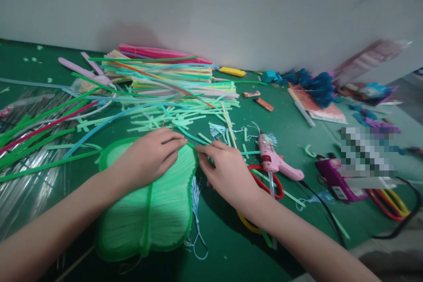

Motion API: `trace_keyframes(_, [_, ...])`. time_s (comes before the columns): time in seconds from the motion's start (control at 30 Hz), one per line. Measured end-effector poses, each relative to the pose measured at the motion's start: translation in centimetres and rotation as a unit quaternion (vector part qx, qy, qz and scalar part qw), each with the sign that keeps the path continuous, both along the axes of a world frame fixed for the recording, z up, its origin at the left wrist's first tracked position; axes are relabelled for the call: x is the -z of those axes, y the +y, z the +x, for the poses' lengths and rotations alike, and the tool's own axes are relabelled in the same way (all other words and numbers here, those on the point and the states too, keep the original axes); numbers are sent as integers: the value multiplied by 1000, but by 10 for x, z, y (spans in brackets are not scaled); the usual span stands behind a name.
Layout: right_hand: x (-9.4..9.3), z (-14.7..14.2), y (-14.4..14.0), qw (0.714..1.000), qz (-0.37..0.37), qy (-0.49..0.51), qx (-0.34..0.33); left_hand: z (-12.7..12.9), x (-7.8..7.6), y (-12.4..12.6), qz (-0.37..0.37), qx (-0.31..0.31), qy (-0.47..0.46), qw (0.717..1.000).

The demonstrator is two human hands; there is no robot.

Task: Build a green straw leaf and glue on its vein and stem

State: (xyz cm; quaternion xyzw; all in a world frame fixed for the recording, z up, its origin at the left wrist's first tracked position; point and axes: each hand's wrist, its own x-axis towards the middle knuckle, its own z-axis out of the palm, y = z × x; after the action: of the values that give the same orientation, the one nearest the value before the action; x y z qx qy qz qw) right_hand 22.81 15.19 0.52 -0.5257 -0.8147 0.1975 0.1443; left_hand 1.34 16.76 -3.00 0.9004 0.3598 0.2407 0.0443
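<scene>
A bright green fan-shaped piece (168,211) with a fuzzy pipe-cleaner rim and a centre rib lies in front of me. My left hand (153,156) rests across its upper part, fingers bent together and gripping near the top edge. At the upper right corner, my right hand (224,169) pinches the rim between thumb and fingers; anything small in that pinch is hidden. A light blue tassel (196,198) pokes out from beside the piece's right edge. Just beyond my right hand lie a pink glue gun (272,156) and red-handled scissors (279,185).
Bundles of coloured pipe cleaners (165,72) lie at the back by the wall (211,9). Short pale green pieces (158,119) are scattered before them. Clear plastic packaging (29,202) is at left. A purple box (339,178) and the glue gun's black cord (325,207) are right.
</scene>
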Motion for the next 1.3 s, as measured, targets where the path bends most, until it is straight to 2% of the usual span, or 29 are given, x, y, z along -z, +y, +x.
trace_keyframes(0.33, [5,-8,-2,999,9,-34,-1,1,1,0,8,-3,11,1000])
trace_keyframes(0.63, [-2,18,-25,999,27,31,17,3,1,0,16,-6,15,1000])
trace_keyframes(0.8, [-4,17,-35,998,38,37,28,2,2,0,19,-6,16,1000])
trace_keyframes(1.3, [-3,-6,-42,992,-56,76,86,3,0,0,12,-4,21,1000])
